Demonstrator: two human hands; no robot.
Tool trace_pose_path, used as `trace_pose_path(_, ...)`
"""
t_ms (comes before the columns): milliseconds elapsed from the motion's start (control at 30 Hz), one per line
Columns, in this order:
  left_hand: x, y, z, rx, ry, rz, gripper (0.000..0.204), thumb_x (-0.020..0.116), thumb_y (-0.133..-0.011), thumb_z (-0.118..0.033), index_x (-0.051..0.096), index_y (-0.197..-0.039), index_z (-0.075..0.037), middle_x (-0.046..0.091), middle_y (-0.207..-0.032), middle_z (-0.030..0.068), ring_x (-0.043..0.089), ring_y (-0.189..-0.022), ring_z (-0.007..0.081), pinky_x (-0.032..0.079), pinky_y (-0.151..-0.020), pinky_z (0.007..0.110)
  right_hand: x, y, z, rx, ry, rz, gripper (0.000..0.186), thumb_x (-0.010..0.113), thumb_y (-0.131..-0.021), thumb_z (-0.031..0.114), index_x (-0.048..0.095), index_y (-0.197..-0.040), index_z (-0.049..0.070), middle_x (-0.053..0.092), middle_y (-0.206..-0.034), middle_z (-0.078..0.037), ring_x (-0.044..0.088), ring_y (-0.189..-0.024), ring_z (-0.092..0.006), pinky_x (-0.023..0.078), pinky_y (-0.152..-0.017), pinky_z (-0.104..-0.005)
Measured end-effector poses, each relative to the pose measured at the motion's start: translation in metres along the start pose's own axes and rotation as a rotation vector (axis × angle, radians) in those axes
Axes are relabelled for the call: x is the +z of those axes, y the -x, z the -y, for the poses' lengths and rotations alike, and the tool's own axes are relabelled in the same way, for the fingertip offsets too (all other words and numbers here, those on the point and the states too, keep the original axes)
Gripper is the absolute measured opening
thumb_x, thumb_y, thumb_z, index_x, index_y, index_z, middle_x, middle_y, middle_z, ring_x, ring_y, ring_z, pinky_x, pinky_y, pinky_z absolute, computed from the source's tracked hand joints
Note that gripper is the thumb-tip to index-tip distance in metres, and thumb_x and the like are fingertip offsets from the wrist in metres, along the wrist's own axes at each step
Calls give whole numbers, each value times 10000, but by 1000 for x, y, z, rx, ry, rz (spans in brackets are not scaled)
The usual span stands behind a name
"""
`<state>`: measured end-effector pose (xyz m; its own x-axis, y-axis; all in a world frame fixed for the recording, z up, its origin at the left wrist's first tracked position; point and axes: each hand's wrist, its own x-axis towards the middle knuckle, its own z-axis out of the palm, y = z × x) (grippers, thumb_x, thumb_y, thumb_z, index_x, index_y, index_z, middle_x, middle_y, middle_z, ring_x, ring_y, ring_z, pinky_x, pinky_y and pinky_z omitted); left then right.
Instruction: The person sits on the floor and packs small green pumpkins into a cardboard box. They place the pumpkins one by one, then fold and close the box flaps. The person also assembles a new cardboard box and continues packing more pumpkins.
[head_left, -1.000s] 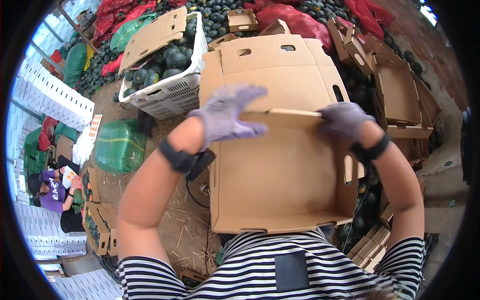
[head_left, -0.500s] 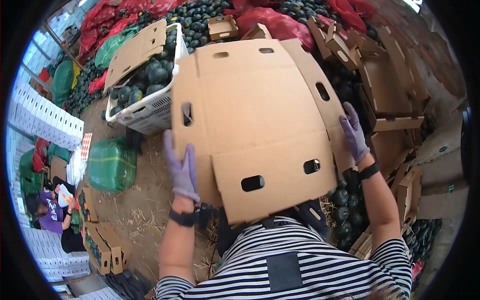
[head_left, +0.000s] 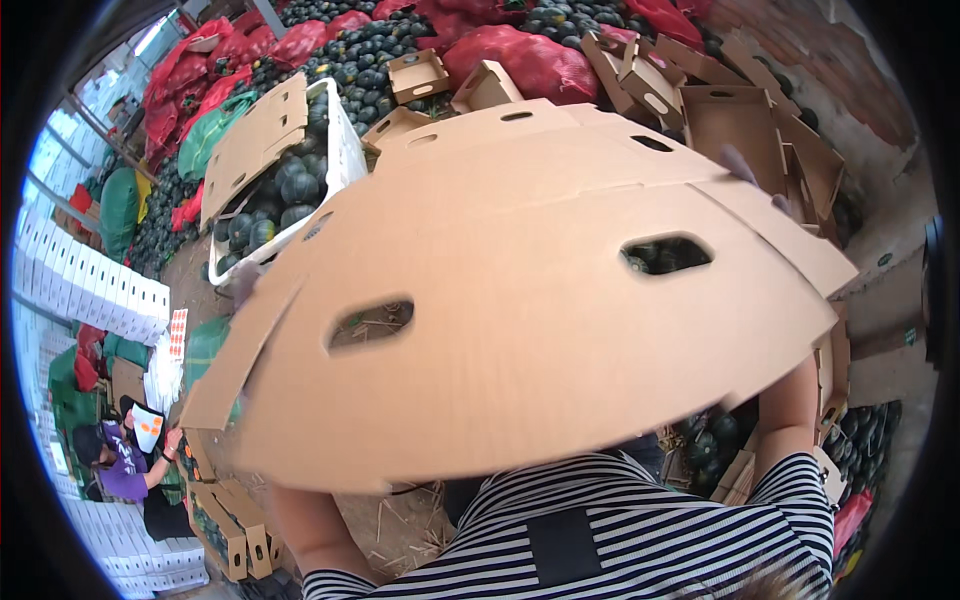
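A large flat, scored cardboard sheet (head_left: 520, 330) with oval cut-outs fills the middle of the view, raised close before me. My left hand (head_left: 243, 283), in a purple-grey glove, grips its left side, with only blurred fingertips showing past the edge. My right hand (head_left: 752, 178), gloved alike, grips the right side, its fingers just showing beyond the far right flaps and the rest hidden behind the cardboard. My forearms pass beneath the sheet.
A white crate (head_left: 340, 140) of dark green squashes stands behind, among squash piles (head_left: 370, 60), red sacks (head_left: 515, 65) and cardboard trays (head_left: 725, 125). At left, a co-worker (head_left: 125, 465) in purple handles a stickered sheet beside white box stacks (head_left: 90, 290).
A second ago my hands were on a folded tray. The flat sheet came into their grip and has since risen toward me, now covering my hands and much of the floor.
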<state>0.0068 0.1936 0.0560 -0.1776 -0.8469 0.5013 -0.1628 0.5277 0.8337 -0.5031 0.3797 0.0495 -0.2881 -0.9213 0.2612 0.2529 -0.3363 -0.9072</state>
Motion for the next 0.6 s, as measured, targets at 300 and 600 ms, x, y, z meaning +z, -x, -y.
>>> trace_pose_path(300,-11,110,4,184,-628,869,373,812,-628,-204,666,-968,-155,580,-930,115,586,-859,339,490,-728,457,7,104,-34,-110,1453,652,572,864,-649,319,654,-1158,166,554,-1117,-155,564,-1064,-374,490,-919,-473)
trace_pose_path(600,37,163,17,-474,-16,332,788,703,-921,-192,294,-1588,-96,494,-1501,124,561,-1251,223,457,-1052,422,65,118,-51,672,525,-131,926,705,-927,258,135,-1632,69,537,-1456,-194,599,-1200,-237,525,-937,-371)
